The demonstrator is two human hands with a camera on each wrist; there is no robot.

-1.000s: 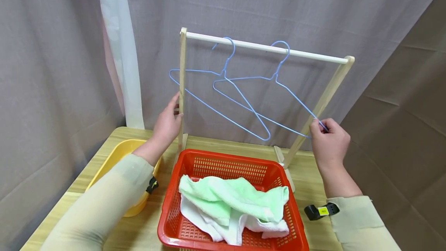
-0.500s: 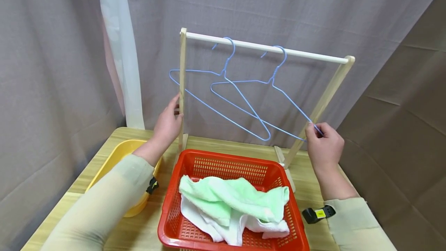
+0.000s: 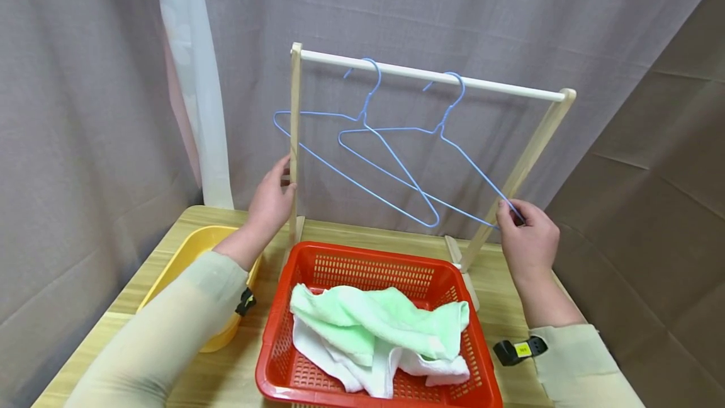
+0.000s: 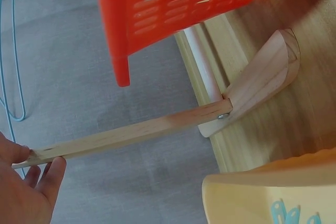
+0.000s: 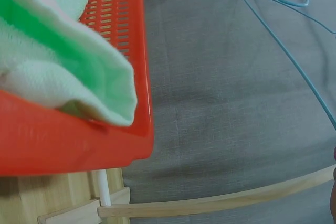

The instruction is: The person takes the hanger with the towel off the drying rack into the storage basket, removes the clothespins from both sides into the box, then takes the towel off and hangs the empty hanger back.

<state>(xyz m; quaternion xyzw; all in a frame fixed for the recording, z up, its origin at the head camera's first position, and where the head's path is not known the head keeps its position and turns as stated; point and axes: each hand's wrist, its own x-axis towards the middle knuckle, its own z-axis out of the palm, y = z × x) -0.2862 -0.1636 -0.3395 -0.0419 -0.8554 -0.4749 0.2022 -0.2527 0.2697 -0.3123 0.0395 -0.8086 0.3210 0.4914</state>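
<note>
My left hand [image 3: 273, 197] grips the left wooden post [image 3: 295, 106] of a small clothes rack, its thumb and fingers on either side of the post in the left wrist view. My right hand [image 3: 529, 238] pinches the lower right corner of a blue wire hanger [image 3: 444, 119]. That hanger's hook sits over the white rail [image 3: 410, 72], right of the middle. A second blue hanger [image 3: 365, 109] hangs farther left, and the two overlap in the head view. Most of the right hand is out of the right wrist view.
In front of the rack stands a red basket [image 3: 391, 252] holding a light green towel [image 3: 345, 310] and a white cloth [image 3: 382, 376]. A yellow bin [image 3: 181, 263] at the left has several teal pieces [image 4: 278, 211] inside. A grey curtain [image 3: 453, 5] hangs behind.
Over the past second, my right hand has brought its hanger slightly left and down, and the hook has settled onto the rail. The left hand stays on the post.
</note>
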